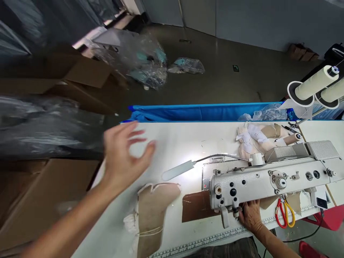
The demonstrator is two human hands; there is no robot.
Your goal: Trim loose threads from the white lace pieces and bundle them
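Note:
My left hand [122, 156] is raised over the left end of the white table [188, 139], fingers apart and slightly blurred, holding nothing. My right hand [252, 216] lies under the arm of the sewing machine [252, 182], beside the needle area; its fingertips are partly hidden by the machine. Just left of the machine head a brown piece [197, 206] lies flat. Further left is a beige fabric piece [152, 215] with white edging and loose threads. A lamp on a bendable neck [178, 170] reaches over the table.
Red and yellow scissors [285, 213] lie right of my right hand. Crumpled light fabric [256, 138] sits behind the machine, with thread cones [317, 83] at the upper right. Cardboard boxes [53, 200] and plastic-wrapped bundles [48, 125] stand to the left. A blue cloth [188, 113] runs along the far edge.

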